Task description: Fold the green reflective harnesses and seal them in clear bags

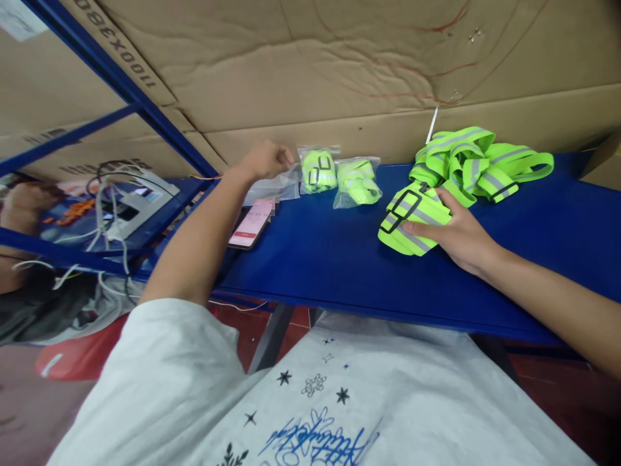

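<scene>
My right hand (463,236) grips a folded neon-yellow reflective strap (412,220) with grey stripes and black buckles, thumb on top. Behind it lies a loose heap of the same reflective straps (466,158). At the back left of the table, my left hand (269,160) has its fingers curled at the edge of clear plastic bags (276,188); the fingertips are partly hidden. Just right of that hand are two bagged straps, one with its buckles showing (319,171) and another (359,182) beside it.
A phone (252,223) with a lit pink screen lies on the blue table (310,272) below my left hand. Cardboard (291,77) walls the back. To the left, past a blue metal frame (140,103), are cables, orange pieces (75,211) and another person's arm (22,213).
</scene>
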Available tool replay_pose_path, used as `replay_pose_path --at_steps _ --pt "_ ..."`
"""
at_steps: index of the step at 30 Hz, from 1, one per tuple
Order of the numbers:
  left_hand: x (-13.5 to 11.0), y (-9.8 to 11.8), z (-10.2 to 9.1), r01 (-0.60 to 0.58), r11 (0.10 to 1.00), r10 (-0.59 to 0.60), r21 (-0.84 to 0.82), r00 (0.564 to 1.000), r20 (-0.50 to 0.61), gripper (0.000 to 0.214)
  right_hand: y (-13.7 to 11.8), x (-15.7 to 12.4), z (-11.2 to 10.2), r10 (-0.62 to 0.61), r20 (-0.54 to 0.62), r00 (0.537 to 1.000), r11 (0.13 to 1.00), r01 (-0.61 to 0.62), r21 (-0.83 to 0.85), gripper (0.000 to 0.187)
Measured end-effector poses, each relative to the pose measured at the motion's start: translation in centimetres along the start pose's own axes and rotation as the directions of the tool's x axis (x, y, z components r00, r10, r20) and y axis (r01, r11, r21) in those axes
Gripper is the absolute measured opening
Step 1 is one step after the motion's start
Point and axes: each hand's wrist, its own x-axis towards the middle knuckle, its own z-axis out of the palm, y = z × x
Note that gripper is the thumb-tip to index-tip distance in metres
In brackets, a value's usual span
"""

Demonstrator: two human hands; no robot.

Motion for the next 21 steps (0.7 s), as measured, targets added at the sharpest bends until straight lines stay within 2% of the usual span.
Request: replay_pose_path --at_steps 2,5,8,9,11,12,13,14,17,19,21 --pt "-1.0 0.9 -1.2 0.010 1.000 -0.010 0.005 0.992 -0.128 0.041 -0.1 -0.1 0.1 0.020 -0.002 1.000 0.999 -0.020 0.026 0.075" --pt "-3.4 3.7 -2.2 -0.019 1.000 0.021 0.010 0.946 -0.323 0.042 -0.6 -0.1 0.2 0.050 -0.022 0.999 0.997 -0.048 0.064 0.079" --pt "-7.4 8.7 -0.1 -0.090 0.996 0.076 -0.028 0.936 -0.343 0.042 -1.8 -0.1 0.2 0.084 -0.111 0.990 0.984 -0.065 0.167 0.096" --pt "-9.1 10.8 1.3 -0.150 0.981 0.109 -0.124 0.950 -0.291 0.041 -2.3 -0.1 0.1 0.088 -0.151 0.985 0.976 -0.055 0.211 0.104" --pt "-12.5 14.9 4.4 -0.179 0.900 0.174 -0.399 0.984 -0.049 0.041 -3.2 -0.1 -0.2 0.075 -0.204 0.976 0.961 -0.017 0.275 0.115" --pt "-14.1 16.8 6.0 -0.168 0.853 0.253 -0.494 0.961 0.109 0.044 -3.5 0.0 -0.4 0.059 -0.209 0.976 0.958 0.003 0.285 0.117" --pt "-15.5 18.4 7.5 -0.179 0.827 0.321 -0.532 0.929 0.187 0.050 -3.6 0.0 -0.5 0.046 -0.207 0.977 0.959 0.015 0.282 0.118" --pt "-16.6 19.7 8.8 -0.244 0.820 0.398 -0.518 0.893 0.210 0.058 -3.5 0.1 -0.7 0.041 -0.209 0.977 0.963 0.017 0.268 0.119" --pt "-18.1 21.7 11.4 -0.467 0.833 0.527 -0.297 0.833 0.168 0.081 -2.7 0.4 -0.9 0.066 -0.231 0.971 0.972 -0.011 0.233 0.113" --pt "-17.8 22.0 12.0 -0.521 0.826 0.560 -0.216 0.801 0.210 0.100 -2.0 0.6 -0.9 0.076 -0.208 0.975 0.971 -0.025 0.240 0.103" --pt "-17.0 21.9 12.1 -0.521 0.817 0.577 -0.247 0.752 0.320 0.113 -1.8 0.7 -0.9 0.063 -0.186 0.981 0.968 -0.015 0.249 0.096"
